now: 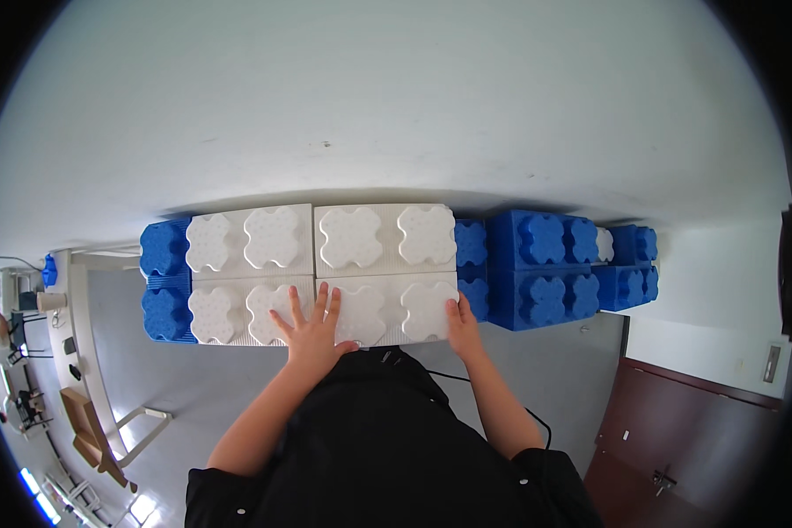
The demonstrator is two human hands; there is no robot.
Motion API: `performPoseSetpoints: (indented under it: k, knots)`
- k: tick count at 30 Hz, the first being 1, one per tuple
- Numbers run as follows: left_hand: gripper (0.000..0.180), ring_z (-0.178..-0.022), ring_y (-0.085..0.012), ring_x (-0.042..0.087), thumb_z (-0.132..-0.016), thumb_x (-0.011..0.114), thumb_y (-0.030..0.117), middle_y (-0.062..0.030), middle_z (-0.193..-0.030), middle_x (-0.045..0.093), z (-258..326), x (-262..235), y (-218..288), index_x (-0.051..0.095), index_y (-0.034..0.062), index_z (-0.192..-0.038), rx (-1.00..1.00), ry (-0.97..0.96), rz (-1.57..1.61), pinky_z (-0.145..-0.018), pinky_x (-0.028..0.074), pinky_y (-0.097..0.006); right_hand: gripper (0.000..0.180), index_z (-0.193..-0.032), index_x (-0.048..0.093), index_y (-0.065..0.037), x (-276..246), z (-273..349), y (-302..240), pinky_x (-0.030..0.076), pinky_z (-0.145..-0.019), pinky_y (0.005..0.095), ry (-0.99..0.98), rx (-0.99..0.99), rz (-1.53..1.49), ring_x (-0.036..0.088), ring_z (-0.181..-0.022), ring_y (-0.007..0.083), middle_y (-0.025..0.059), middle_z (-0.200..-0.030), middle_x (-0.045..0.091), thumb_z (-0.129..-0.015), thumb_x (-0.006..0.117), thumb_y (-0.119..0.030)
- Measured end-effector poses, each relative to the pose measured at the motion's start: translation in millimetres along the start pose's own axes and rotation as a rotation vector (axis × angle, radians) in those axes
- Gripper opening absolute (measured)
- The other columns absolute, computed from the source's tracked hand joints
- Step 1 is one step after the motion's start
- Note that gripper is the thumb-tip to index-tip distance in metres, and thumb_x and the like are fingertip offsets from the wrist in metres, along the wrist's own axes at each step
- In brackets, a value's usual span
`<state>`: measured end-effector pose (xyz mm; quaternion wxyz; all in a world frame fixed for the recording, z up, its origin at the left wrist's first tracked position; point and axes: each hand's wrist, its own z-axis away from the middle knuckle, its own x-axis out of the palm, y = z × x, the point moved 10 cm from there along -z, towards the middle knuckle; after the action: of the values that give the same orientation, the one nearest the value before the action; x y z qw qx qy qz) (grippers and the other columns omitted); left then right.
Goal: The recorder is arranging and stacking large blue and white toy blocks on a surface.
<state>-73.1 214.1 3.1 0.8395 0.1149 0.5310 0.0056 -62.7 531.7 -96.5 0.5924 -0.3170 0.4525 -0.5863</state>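
Large white building blocks with raised clover-shaped studs lie side by side in two rows at chest height. My left hand (314, 333) lies flat with spread fingers across the near seam, between the near left white block (217, 315) and the near right white block (385, 312). My right hand (464, 329) grips the right edge of that near right block, its lower fingers partly hidden by the side. Behind these sit the far left white block (273, 238) and the far right white block (387, 236), close against each other.
Blue blocks (165, 282) show at the left end. More blue blocks (541, 268) stand at stepped heights to the right, along the pale wall (396, 106). A brown door (678, 431) is at lower right. A white-framed table (79, 308) and a cardboard box (86, 431) stand left.
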Motion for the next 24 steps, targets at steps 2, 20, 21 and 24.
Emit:
performPoseSetpoints:
  k: [2, 20, 21, 24]
  knots:
    - [0.114, -0.157, -0.0566, 0.006, -0.077, 0.078, 0.068, -0.0053, -0.176, 0.019, -2.3, -1.0, 1.7, 0.027, 0.0212, -0.168, -0.014, 0.011, -0.032, -0.107, 0.012, -0.091, 0.059, -0.153, 0.045, 0.0, -4.4, -4.1, 3.2, 0.045, -0.109, 0.0327, 0.048, -0.005, 0.133, 0.058, -0.125, 0.0181, 0.0119, -0.138, 0.063, -0.112, 0.052, -0.041]
    - [0.11, -0.157, -0.0419, 0.026, -0.078, 0.088, 0.034, -0.0197, -0.169, 0.028, -130.7, -79.3, 39.3, 0.025, 0.0137, -0.166, 0.228, 0.208, 0.029, -0.124, 0.029, -0.059, 0.104, -0.162, 0.03, -0.003, 82.2, -81.1, -195.9, 0.036, -0.118, 0.0587, -0.105, -0.375, 1.247, 0.037, -0.145, 0.0543, 0.0342, -0.162, 0.03, -0.079, 0.086, -0.034]
    - [0.116, -0.158, -0.0412, 0.024, -0.077, 0.089, 0.032, -0.0201, -0.17, 0.026, -137.5, -72.0, 47.4, 0.019, 0.0174, -0.168, 0.241, 0.124, -0.084, -0.124, 0.028, -0.061, 0.111, -0.164, 0.023, -0.004, 77.2, -88.9, -186.9, 0.036, -0.117, 0.0607, -0.149, -0.177, 1.264, 0.036, -0.145, 0.0559, 0.0372, -0.163, 0.025, -0.079, 0.086, -0.035]
    - [0.124, -0.16, -0.038, 0.02, -0.075, 0.089, 0.027, -0.0208, -0.172, 0.021, -150.2, -53.3, 52.7, 0.009, 0.0299, -0.17, 0.239, 0.038, -0.266, -0.12, 0.026, -0.071, 0.123, -0.168, 0.008, -0.005, 64.1, -95.9, -168.7, 0.037, -0.116, 0.0637, -0.247, 0.013, 1.154, 0.035, -0.146, 0.0576, 0.0427, -0.163, 0.017, -0.079, 0.087, -0.038]
